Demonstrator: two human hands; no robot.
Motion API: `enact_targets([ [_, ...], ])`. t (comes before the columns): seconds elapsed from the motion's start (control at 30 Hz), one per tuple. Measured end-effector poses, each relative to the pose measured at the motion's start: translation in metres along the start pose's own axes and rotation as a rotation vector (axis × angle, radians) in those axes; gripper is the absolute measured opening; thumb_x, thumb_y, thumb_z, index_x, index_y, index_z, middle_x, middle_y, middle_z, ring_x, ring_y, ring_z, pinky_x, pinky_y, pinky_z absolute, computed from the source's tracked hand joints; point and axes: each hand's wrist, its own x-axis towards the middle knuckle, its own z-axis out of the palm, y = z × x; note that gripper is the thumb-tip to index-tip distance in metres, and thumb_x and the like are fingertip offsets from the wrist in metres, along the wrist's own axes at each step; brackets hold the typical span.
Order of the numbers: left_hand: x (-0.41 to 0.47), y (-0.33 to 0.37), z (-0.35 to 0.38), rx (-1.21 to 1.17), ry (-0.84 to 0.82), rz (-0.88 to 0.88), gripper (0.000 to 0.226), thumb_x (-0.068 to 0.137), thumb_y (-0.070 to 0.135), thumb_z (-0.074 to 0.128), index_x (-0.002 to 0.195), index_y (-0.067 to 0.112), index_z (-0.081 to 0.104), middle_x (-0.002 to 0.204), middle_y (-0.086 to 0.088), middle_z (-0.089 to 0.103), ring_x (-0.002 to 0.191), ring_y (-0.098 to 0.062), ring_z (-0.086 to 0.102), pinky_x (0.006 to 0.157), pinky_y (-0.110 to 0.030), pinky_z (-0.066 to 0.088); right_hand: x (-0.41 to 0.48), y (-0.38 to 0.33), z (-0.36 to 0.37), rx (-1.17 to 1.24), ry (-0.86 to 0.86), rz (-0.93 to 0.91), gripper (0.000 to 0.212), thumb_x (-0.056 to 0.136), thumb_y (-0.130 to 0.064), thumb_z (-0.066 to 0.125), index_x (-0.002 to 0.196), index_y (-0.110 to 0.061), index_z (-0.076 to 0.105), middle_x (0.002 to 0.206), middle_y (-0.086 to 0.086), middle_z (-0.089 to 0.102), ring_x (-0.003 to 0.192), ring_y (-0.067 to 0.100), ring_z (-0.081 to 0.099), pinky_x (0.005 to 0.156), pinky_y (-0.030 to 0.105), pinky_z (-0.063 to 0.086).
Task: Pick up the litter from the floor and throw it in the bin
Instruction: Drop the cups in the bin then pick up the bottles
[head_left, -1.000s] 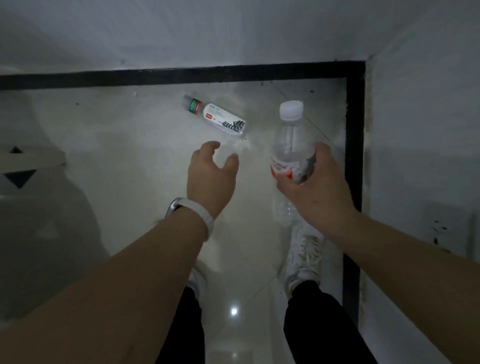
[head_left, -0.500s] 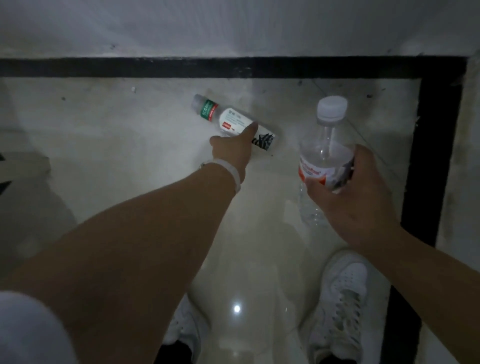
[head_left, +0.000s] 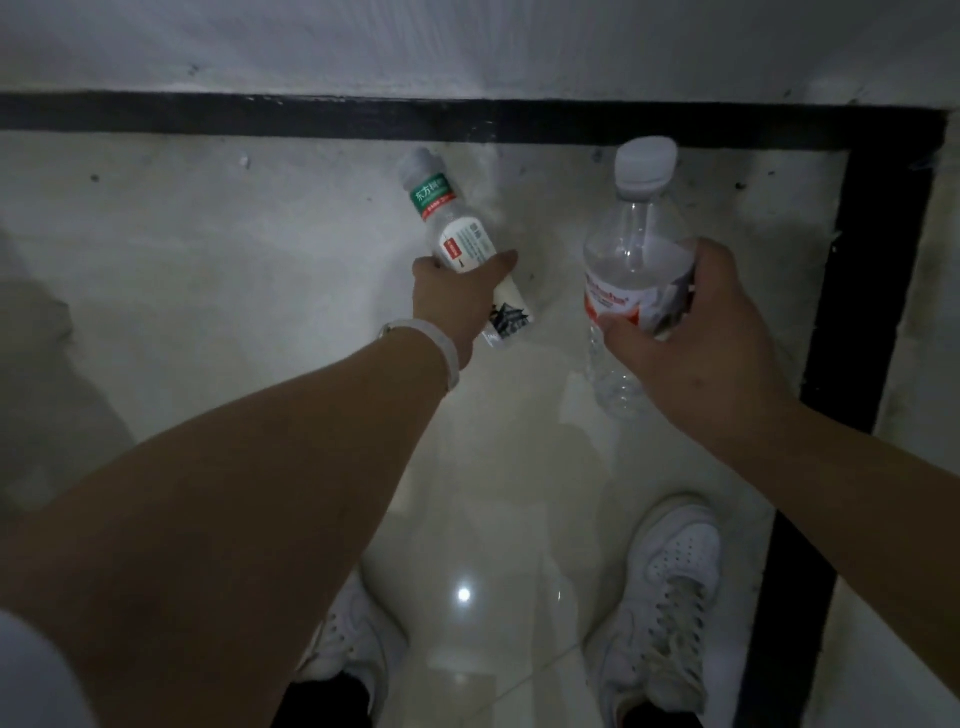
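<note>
Now my left hand (head_left: 457, 293) is wrapped round the small bottle (head_left: 460, 236) low by the floor (head_left: 234, 291), its cap pointing away to the wall (head_left: 467, 47), my right hand (head_left: 696, 338) grips the big bottle (head_left: 631, 249) cap up, and I see no bin.

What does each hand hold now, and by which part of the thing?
The left hand grips the green-banded bottle around its middle. The right hand holds the clear bottle around its red-and-white label.
</note>
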Motion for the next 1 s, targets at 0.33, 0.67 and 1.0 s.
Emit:
enact_targets([
  [0.33, -0.125, 0.04, -0.077, 0.12, 0.028, 0.177, 0.062, 0.071, 0.028, 0.085, 0.12, 0.009, 0.052, 0.098, -0.008, 0.067, 0.083, -0.022, 0.07, 0.061, -0.028, 0.055, -0.036, -0.098, -0.053, -0.079, -0.055, -0.042, 0.044, 0.076, -0.035, 0.078, 0.105, -0.038, 0.044, 0.1, -0.012, 0.061, 0.086, 0.001, 0.06, 0.071, 0.013, 0.046],
  [0.67, -0.325, 0.141, -0.172, 0.072, 0.087, 0.304, 0.043, 0.081, 0.018, 0.078, 0.111, 0.015, 0.047, 0.085, 0.002, 0.056, 0.068, -0.006, 0.055, 0.045, -0.008, 0.041, -0.116, -0.261, -0.155, -0.077, -0.045, -0.107, 0.045, 0.08, -0.032, 0.076, 0.112, -0.021, 0.046, 0.1, -0.002, 0.059, 0.087, 0.012, 0.059, 0.074, 0.027, 0.052],
  [1.0, -0.508, 0.249, -0.295, -0.258, 0.122, 0.501, 0.038, 0.071, 0.012, 0.075, 0.099, 0.026, 0.054, 0.096, 0.003, 0.065, 0.084, -0.011, 0.064, 0.074, -0.028, 0.055, -0.238, -0.441, -0.213, -0.027, -0.098, -0.215, 0.036, 0.075, -0.04, 0.077, 0.096, -0.041, 0.048, 0.088, -0.012, 0.062, 0.077, 0.004, 0.061, 0.072, 0.034, 0.055],
])
